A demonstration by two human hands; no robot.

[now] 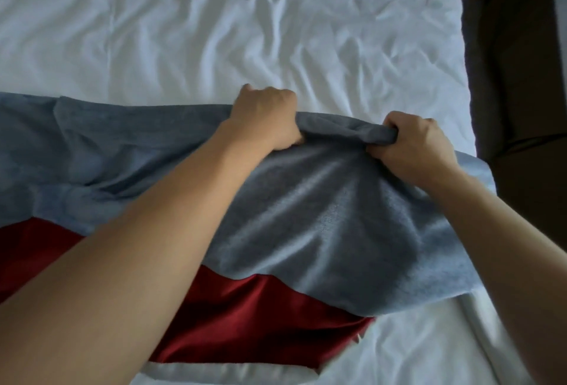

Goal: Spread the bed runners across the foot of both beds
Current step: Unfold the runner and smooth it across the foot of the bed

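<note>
Head view shows both hands bunching the far edge of a grey-blue bed runner (pixel 306 216) lying across the white bed (pixel 214 31). The left hand (pixel 267 117), at about 12 o'clock, and the right hand (pixel 414 142), toward 2 o'clock, each have fingers curled tight round the cloth. A red runner (pixel 245 317) lies beneath at 6 o'clock. The fabric looks soft, light and limp, so gripping the edge with hands well apart should spread it best.

Bed runner (pixel 322 216) plain grey-blue; second runner (pixel 260 317) deep red; bed sheet (pixel 214 31) white.
</note>
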